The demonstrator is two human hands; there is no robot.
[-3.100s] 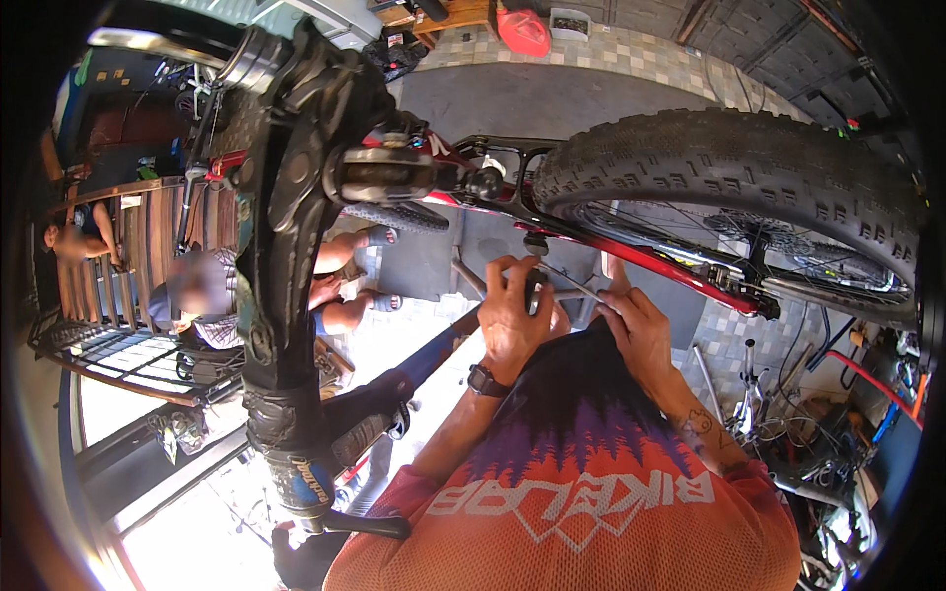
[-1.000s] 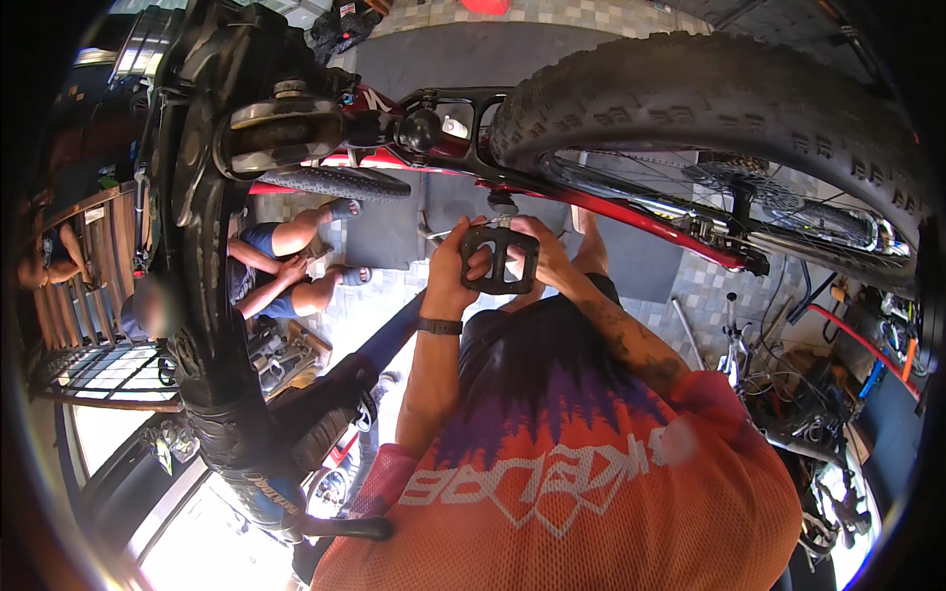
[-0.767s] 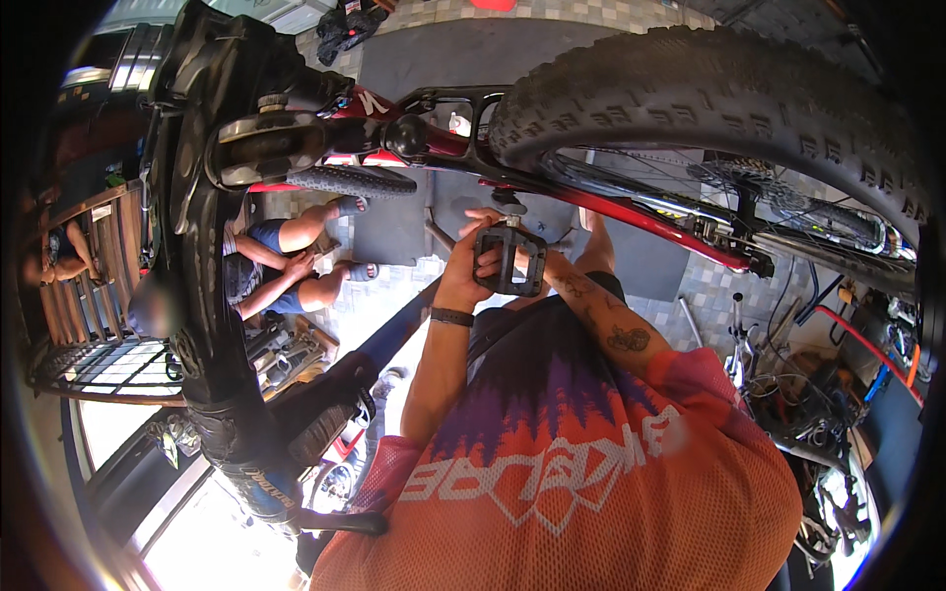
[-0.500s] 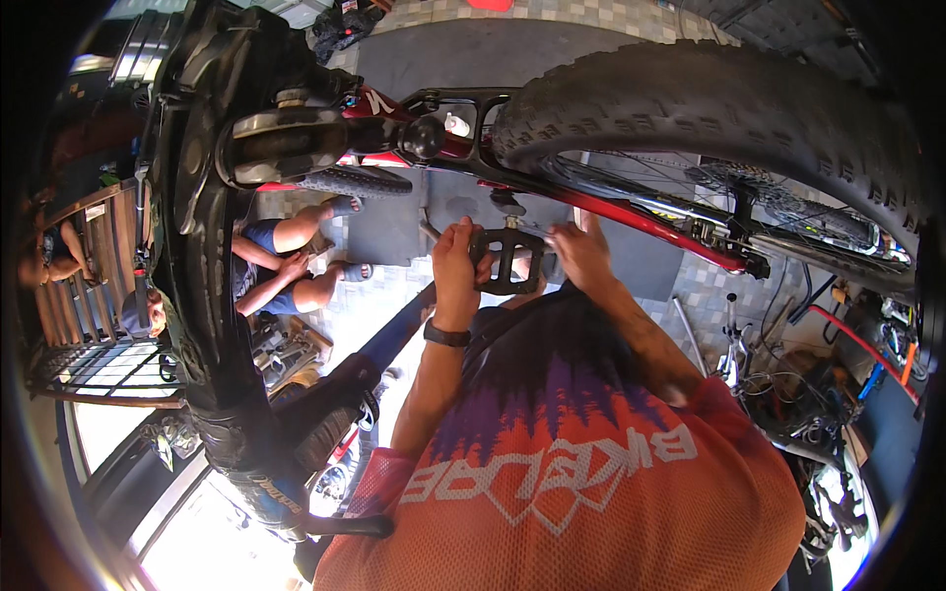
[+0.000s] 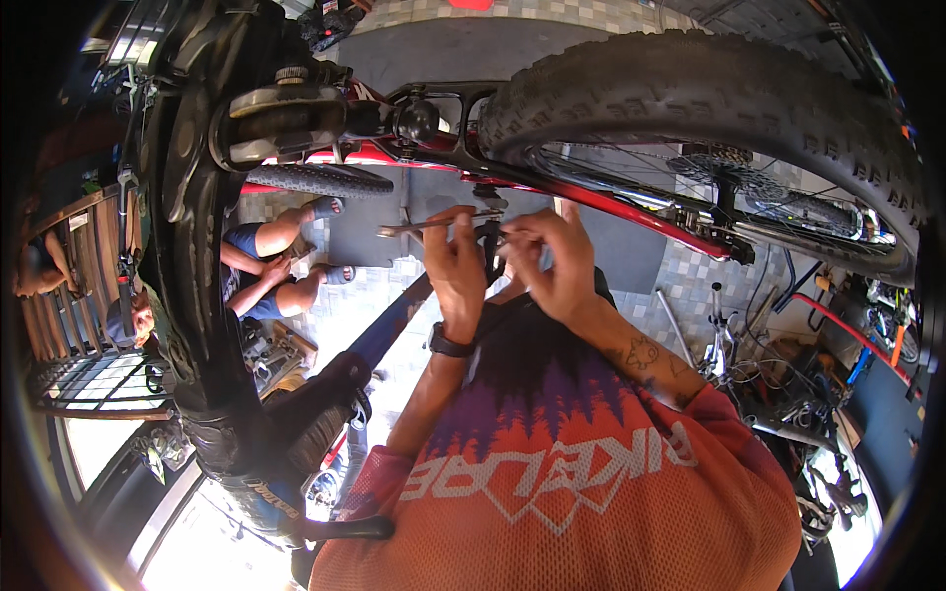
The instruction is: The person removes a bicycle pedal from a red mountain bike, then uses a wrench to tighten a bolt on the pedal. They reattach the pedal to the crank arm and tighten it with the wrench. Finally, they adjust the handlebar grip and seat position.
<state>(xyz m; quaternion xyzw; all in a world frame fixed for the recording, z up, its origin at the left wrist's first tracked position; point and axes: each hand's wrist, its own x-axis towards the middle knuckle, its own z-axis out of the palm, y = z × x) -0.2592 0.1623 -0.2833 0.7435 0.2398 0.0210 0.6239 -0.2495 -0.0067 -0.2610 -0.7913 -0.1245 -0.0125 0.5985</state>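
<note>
The bike pedal [image 5: 494, 253], black, stands nearly edge-on below the red bike frame [image 5: 591, 209]. A slim metal wrench [image 5: 394, 231] lies across the pedal's axle end, its open jaw pointing left. My left hand [image 5: 455, 276] is closed around the wrench's handle, close beside the pedal. To the right of the pedal is my right hand [image 5: 557, 261], fingers bent toward it and smeared by motion. Whether they touch the pedal or hold anything is hidden.
The knobby rear wheel [image 5: 690, 98] hangs at upper right. A black repair stand [image 5: 212, 325] rises along the left. A seated person [image 5: 271, 261] is beyond it, near a wooden bench [image 5: 89, 276]. Bike parts and tools [image 5: 823, 424] crowd the right side.
The pedal has turned from flat to nearly edge-on. My left hand has moved from the pedal onto the wrench, which now points left. My right hand has shifted left, fingers bent.
</note>
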